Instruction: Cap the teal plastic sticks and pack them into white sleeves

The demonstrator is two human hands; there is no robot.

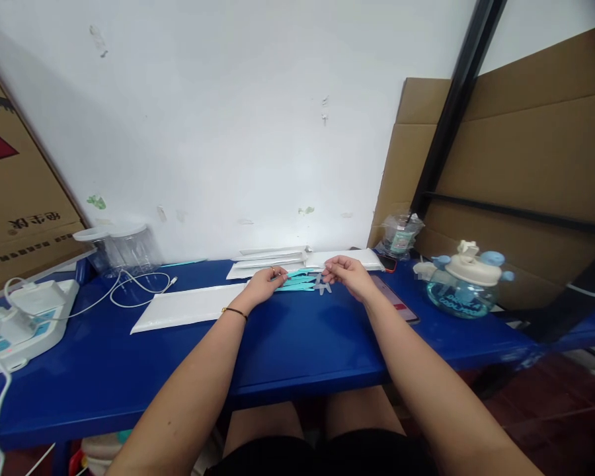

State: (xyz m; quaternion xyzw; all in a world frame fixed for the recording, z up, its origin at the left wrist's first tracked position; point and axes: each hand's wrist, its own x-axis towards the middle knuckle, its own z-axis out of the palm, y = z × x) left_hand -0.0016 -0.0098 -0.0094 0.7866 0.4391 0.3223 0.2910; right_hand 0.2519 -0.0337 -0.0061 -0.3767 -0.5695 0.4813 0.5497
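Note:
Several flat teal strips [297, 285] with translucent grey, split ends lie close together on the table in front of me. My left hand [266, 285] is at their left end, its thumb and fingertips closed on a teal strip. At the other end my right hand [346, 274] is closed in a pinch near the grey ends [323, 287]. What its fingertips hold, if anything, is too small to make out. Behind my hands are stacked white padded packets [262, 258] and another white packet [340, 258]. A long white packet [188, 305] lies flat left of my left hand.
A phone [399, 305] lies beside my right forearm. Farther right stands a transparent water bottle [465, 284], with a plastic-wrapped cup [401, 237] behind. On the left are a power strip [39, 330], a white cable [139, 304] and clear containers [131, 248]. The blue table [307, 350] meets the wall.

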